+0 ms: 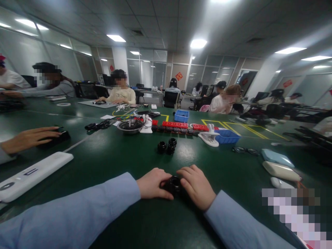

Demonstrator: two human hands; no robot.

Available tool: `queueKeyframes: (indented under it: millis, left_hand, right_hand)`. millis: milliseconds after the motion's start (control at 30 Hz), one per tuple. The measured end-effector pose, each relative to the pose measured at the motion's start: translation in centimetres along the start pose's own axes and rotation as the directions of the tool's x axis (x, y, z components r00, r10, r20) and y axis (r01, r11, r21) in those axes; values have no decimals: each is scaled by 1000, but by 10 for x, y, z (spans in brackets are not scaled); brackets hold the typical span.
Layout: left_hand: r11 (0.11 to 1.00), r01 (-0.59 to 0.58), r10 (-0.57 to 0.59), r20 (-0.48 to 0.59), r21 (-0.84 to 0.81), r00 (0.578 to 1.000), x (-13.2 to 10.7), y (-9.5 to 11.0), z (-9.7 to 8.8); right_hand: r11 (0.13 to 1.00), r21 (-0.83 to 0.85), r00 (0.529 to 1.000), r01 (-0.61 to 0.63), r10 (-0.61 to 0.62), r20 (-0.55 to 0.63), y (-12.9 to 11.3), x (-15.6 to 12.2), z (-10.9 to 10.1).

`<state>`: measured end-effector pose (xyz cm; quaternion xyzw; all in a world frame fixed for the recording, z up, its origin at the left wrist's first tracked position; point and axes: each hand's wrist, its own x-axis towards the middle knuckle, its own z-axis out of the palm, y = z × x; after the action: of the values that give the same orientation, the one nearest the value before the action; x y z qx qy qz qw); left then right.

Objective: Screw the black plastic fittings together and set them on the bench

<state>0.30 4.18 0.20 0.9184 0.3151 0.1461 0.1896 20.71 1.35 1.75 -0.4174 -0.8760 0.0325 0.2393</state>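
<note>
A glossy black round part with a hole in its top is low over the green table, between my two hands. My left hand grips its left side, with the thumb in front and the fingers behind. Curled against the right side is my right hand, its fingers bent around the part's edge. Farther forward, a small cluster of similar black round parts stands on the table. The underside of the held part is hidden.
Beyond the cluster lie red blocks, a metal bowl, white stands and blue bins. A white power strip and another person's hand are at left. Glasses and cases lie right.
</note>
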Motion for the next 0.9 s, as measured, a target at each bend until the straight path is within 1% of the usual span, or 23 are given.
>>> queueKeyframes:
  millis: [100, 200, 267, 367, 433, 500, 667, 900]
  left_hand:
    - [1000, 3, -3, 6, 9, 1000, 0, 1, -1]
    - [1000, -4, 4, 17, 13, 1000, 1, 1, -1]
    - [1000, -3, 3, 12, 16, 1000, 1, 1, -1]
    - [1000, -8, 8, 10, 12, 1000, 1, 1, -2]
    - [1000, -10, 10, 10, 9, 1000, 1, 1, -2]
    - [1000, -6, 6, 5, 10, 1000, 1, 1, -1]
    - [1000, 2, -2, 7, 19, 1000, 1, 1, 0]
    - [1000, 27, -27, -3, 8, 1000, 1, 0, 2]
  right_hand:
    - [998, -5, 997, -67, 67, -39, 3, 0, 4]
    - [997, 15, 995, -79, 80, -58, 1, -1, 4]
    - [997, 54, 995, -51, 55, -79, -2, -2, 3]
    - [995, 95, 989, 20, -6, -148, -7, -4, -1]
    - [995, 91, 981, 50, -32, -191, -10, -6, -2]
    - [995, 72, 976, 69, -53, -211, -13, -7, -3]
    - [991, 41, 977, 126, -116, -180, -22, -10, -5]
    - [990, 104, 995, 91, -86, -50, -28, -6, -5]
